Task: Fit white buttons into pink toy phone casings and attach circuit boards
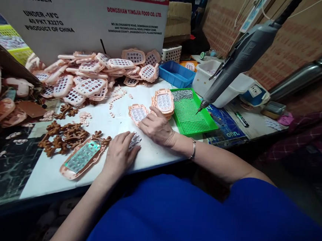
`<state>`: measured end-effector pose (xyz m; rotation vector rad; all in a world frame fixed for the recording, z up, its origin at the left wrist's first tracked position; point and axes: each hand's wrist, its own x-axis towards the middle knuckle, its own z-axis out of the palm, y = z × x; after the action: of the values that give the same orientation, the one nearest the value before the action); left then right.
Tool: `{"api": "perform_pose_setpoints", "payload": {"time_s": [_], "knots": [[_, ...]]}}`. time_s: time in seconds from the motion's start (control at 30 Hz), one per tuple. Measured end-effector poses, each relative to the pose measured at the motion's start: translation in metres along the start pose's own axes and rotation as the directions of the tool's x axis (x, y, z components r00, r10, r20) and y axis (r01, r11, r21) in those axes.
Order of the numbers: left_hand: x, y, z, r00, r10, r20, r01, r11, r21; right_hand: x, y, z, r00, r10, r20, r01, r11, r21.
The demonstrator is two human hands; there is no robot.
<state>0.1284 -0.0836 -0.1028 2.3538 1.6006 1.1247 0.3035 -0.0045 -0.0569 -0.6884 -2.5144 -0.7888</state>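
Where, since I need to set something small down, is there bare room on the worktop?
On the white worktop: the front strip between the right hand and the near edge, and a patch between the left hand and pink bits. Crowded: the back, with heaped shells, and left, with brown pieces.

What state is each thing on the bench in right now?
Left hand: thumb and fingers at the button pad, firmness of grip unclear
Button pad: partly covered by that hand
Right hand: fingers bent, at the single pink shell
Single pink shell: lying flat
Circuit-board shell: open, board exposed
Green tray: open, small metal pieces inside
Electric screwdriver: tip down, on/off unclear
Blue bin: open
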Motion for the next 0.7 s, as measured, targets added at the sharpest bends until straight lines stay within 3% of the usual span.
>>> {"api": "perform_pose_setpoints", "payload": {"time_s": [0.1,0.23,0.43,0.5,0.57,0.63,0.7], "knots": [[0.001,-0.006,-0.001,1.0,-0.019,0.019,0.018,1.0,0.025,0.009,0.007,-0.002,0.995,0.059,0.075,-0.059,0.998,-0.002],[-0.001,-0.006,-0.01,1.0,-0.013,0.016,0.012,0.999,0.051,0.016,0.006,0.002,0.991,0.0,0.134,-0.013,0.995,0.097],[-0.016,0.007,-0.033,0.998,0.033,-0.054,-0.03,0.999,0.041,-0.01,-0.01,0.015,0.989,-0.067,0.132,0.044,0.985,0.168],[-0.018,0.011,-0.038,0.992,-0.076,-0.1,0.069,0.995,-0.073,-0.016,-0.012,0.013,0.985,-0.055,0.162,0.025,0.983,0.182],[-0.016,0.014,-0.039,0.955,-0.283,-0.09,0.247,0.926,-0.287,-0.011,-0.011,0.004,0.985,-0.037,0.169,0.001,0.979,0.206],[-0.01,0.013,-0.036,0.895,-0.445,-0.034,0.375,0.791,-0.483,0.008,-0.005,-0.011,0.982,-0.007,0.19,-0.036,0.975,0.22],[-0.002,0.011,-0.032,0.883,-0.467,-0.042,0.373,0.753,-0.542,0.039,0.009,-0.023,0.957,0.061,0.284,-0.12,0.973,0.197]]}}
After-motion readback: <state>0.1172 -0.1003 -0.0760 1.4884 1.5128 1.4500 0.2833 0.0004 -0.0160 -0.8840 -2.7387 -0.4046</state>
